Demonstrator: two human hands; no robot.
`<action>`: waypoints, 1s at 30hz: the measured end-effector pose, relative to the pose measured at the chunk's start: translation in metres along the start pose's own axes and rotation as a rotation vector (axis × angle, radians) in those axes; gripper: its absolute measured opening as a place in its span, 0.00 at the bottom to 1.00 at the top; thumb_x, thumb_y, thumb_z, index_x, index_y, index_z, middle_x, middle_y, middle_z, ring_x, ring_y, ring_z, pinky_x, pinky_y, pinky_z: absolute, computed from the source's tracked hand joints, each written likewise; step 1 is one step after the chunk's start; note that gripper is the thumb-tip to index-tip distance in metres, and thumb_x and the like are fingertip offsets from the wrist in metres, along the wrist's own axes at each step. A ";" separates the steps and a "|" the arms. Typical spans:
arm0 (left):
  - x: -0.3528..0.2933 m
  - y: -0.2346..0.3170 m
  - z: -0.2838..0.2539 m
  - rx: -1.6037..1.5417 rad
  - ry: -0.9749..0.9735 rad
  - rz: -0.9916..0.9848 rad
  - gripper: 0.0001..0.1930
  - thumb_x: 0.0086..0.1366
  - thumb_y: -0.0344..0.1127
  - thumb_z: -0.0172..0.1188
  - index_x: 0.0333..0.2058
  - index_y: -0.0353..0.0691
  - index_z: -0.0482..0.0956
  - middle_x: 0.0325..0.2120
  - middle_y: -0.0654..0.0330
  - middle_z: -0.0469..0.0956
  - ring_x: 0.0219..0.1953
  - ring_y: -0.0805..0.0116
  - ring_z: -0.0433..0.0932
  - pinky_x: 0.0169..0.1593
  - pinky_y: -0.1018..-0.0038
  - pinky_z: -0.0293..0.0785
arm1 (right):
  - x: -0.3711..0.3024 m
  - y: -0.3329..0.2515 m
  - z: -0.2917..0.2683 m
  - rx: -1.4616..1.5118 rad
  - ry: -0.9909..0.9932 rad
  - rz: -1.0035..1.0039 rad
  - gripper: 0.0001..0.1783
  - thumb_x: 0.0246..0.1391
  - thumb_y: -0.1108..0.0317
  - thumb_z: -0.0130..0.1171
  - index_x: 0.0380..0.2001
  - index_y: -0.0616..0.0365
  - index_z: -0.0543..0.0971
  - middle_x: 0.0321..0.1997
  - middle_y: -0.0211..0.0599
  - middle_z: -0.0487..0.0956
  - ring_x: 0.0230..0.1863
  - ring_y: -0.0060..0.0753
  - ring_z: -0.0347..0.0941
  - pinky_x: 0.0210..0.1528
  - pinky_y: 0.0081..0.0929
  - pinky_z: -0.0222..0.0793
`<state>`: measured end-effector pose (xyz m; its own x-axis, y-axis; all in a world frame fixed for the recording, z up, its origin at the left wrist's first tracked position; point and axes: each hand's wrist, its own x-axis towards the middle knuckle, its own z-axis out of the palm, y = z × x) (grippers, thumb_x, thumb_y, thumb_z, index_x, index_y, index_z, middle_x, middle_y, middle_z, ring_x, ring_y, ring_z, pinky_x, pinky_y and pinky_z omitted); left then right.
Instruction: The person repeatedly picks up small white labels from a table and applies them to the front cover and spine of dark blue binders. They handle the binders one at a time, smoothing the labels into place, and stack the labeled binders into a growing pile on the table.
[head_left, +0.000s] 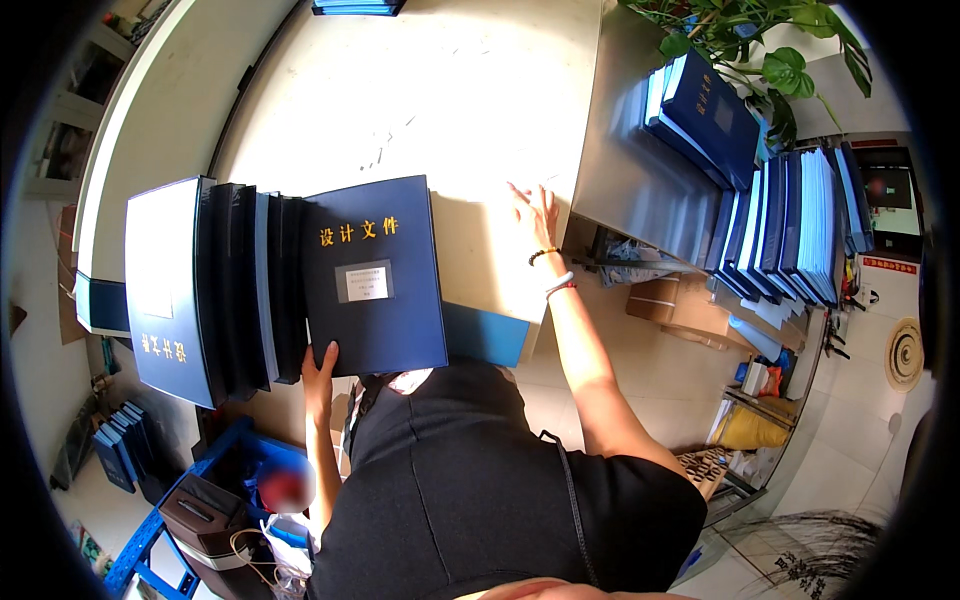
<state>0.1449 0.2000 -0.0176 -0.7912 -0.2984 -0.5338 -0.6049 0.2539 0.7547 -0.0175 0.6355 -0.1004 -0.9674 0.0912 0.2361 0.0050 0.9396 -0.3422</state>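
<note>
While my left hand (318, 370) touches the near left corner of the blue folder (378, 315), thumb on top, I cannot tell how tight it holds. I think a firm, soft hold is best, so the cover does not bend. The folder sits near me on the table (450, 90), right of more folders (235, 290). My right hand (536, 212) looks empty, fingers loosely spread, arm a little bent.

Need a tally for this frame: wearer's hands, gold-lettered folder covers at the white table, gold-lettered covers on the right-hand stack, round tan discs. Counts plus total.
Hands: 2 (left hand, right hand)
Lettered covers at the white table: 2 (left cover, right cover)
Lettered cover on the right-hand stack: 1 (top cover)
Round tan disc: 1
Total: 6
</note>
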 end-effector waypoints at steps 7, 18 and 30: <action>0.009 -0.010 -0.005 -0.153 -0.105 -0.013 0.32 0.65 0.49 0.64 0.58 0.28 0.71 0.51 0.51 0.76 0.53 0.64 0.74 0.60 0.73 0.65 | 0.041 0.025 0.006 0.160 0.005 0.042 0.20 0.49 0.71 0.62 0.48 0.44 0.80 0.47 0.38 0.73 0.52 0.45 0.67 0.53 0.48 0.63; 0.006 0.007 -0.014 -0.374 -0.342 -0.049 0.30 0.63 0.44 0.64 0.59 0.34 0.69 0.49 0.54 0.77 0.52 0.65 0.76 0.58 0.66 0.72 | 0.080 0.045 0.014 0.178 -0.275 -0.038 0.12 0.42 0.68 0.69 0.32 0.50 0.79 0.43 0.38 0.78 0.50 0.45 0.72 0.53 0.42 0.68; -0.070 0.164 -0.008 0.172 -0.297 0.315 0.27 0.61 0.41 0.65 0.52 0.30 0.68 0.33 0.49 0.80 0.34 0.64 0.80 0.42 0.69 0.75 | 0.078 -0.073 -0.111 1.182 -0.184 0.262 0.10 0.59 0.74 0.63 0.43 0.66 0.82 0.32 0.32 0.83 0.31 0.21 0.78 0.35 0.20 0.76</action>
<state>0.1015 0.2547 0.1465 -0.9149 0.0877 -0.3941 -0.3177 0.4459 0.8368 -0.0648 0.6105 0.0442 -0.9935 0.0949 -0.0635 0.0651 0.0136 -0.9978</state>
